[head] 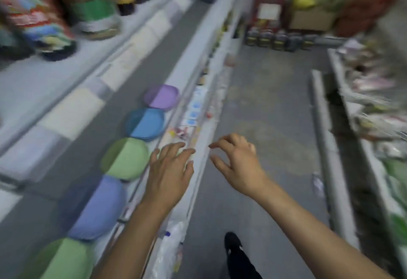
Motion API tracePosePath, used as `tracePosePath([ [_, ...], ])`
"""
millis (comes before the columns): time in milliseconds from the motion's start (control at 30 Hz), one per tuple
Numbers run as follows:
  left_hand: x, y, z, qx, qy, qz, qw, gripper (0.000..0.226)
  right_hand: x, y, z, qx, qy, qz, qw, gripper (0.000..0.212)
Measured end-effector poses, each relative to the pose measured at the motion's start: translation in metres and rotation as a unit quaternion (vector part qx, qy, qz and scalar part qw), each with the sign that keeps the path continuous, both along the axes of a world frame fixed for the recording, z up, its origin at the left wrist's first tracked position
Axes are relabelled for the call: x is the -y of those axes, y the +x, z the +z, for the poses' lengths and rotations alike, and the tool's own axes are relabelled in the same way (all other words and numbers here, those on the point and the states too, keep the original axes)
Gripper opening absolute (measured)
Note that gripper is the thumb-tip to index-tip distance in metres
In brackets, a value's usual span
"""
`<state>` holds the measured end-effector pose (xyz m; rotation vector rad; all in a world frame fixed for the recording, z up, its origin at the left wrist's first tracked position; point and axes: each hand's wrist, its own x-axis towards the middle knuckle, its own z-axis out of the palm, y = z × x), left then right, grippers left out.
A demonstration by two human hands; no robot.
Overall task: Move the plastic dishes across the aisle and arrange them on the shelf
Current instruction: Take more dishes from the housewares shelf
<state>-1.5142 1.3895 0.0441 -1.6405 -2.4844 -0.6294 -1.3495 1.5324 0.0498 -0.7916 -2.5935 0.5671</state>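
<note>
Plastic dishes point(125, 158) lined along shelf point(66, 111), both hands empty, left point(169, 168) spread, right point(237, 164) loosely curled, labels unreadable

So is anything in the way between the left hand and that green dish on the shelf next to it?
Nothing visible. The left hand hangs open over the shelf's front edge, right beside the green dish, with no object between them. The right hand holds nothing, out over the aisle floor.

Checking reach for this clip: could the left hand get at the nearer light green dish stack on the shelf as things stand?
Probably yes. The left hand is empty, fingers spread, right beside the green dish stack, with nothing between them.
</note>
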Motion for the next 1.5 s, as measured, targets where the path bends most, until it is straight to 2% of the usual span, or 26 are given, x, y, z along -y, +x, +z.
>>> tracePosePath([
  [67, -0.015, 0.032, 0.001, 0.015, -0.002, -0.07, 0.997, 0.035, 0.018, 0.052, 0.01, 0.005, -0.031, -0.073, 0.997, 0.029],
  [200, -0.049, 0.147, 0.016, 0.047, -0.019, -0.239, 0.97, 0.042, 0.06, 0.19, 0.03, 0.004, -0.016, -0.249, 0.968, 0.03],
  [300, -0.05, 0.255, 0.028, 0.033, -0.023, -0.379, 0.925, 0.041, 0.113, 0.307, 0.039, -0.011, -0.018, -0.384, 0.923, 0.031],
  [433, -0.011, 0.389, 0.05, 0.03, -0.018, -0.517, 0.855, 0.045, 0.217, 0.443, 0.048, -0.054, -0.009, -0.528, 0.847, 0.031],
  [533, 0.03, 0.455, 0.051, 0.039, 0.005, -0.575, 0.817, 0.043, 0.307, 0.522, 0.044, -0.044, -0.015, -0.607, 0.793, 0.029],
  [633, 0.078, 0.51, 0.03, 0.074, 0.014, -0.566, 0.821, 0.029, 0.402, 0.587, 0.032, -0.03, -0.017, -0.649, 0.76, 0.03],
  [667, 0.101, 0.537, 0.019, 0.08, -0.003, -0.576, 0.813, 0.027, 0.436, 0.608, 0.028, -0.02, -0.024, -0.66, 0.75, 0.029],
  [700, 0.131, 0.57, 0.011, 0.081, -0.019, -0.602, 0.794, 0.028, 0.472, 0.629, 0.024, -0.018, -0.033, -0.674, 0.738, 0.028],
  [800, 0.238, 0.695, 0.004, 0.084, -0.035, -0.705, 0.703, 0.041, 0.586, 0.689, 0.021, -0.038, -0.042, -0.728, 0.683, 0.029],
  [933, 0.38, 0.837, 0.008, 0.066, -0.066, -0.798, 0.595, 0.043, 0.735, 0.776, 0.019, -0.038, -0.047, -0.809, 0.584, 0.028],
  [1133, 0.492, 0.992, -0.001, 0.008, -0.108, -0.87, 0.482, 0.046, 0.88, 0.88, -0.002, -0.093, -0.044, -0.892, 0.441, 0.041],
  [1200, 0.526, 1.054, -0.005, -0.007, -0.107, -0.894, 0.435, 0.044, 0.92, 0.911, -0.008, -0.101, -0.045, -0.911, 0.396, 0.04],
  [1300, 0.612, 1.142, 0.006, -0.033, -0.113, -0.934, 0.338, 0.043, 0.991, 0.949, -0.006, -0.104, -0.035, -0.943, 0.314, 0.028],
  [1333, 0.638, 1.158, 0.013, -0.031, -0.112, -0.944, 0.309, 0.044, 1.007, 0.955, 0.0, -0.1, -0.028, -0.949, 0.298, 0.026],
  [1367, 0.667, 1.175, 0.022, -0.029, -0.105, -0.954, 0.28, 0.045, 1.027, 0.963, 0.006, -0.096, -0.024, -0.955, 0.28, 0.026],
  [1433, 0.741, 1.211, 0.037, -0.033, -0.09, -0.972, 0.214, 0.039, 1.084, 0.976, 0.018, -0.102, -0.011, -0.971, 0.217, 0.029],
  [1500, 0.811, 1.238, 0.045, -0.023, -0.089, -0.982, 0.166, 0.035, 1.143, 0.981, 0.021, -0.1, 0.004, -0.981, 0.167, 0.03],
])
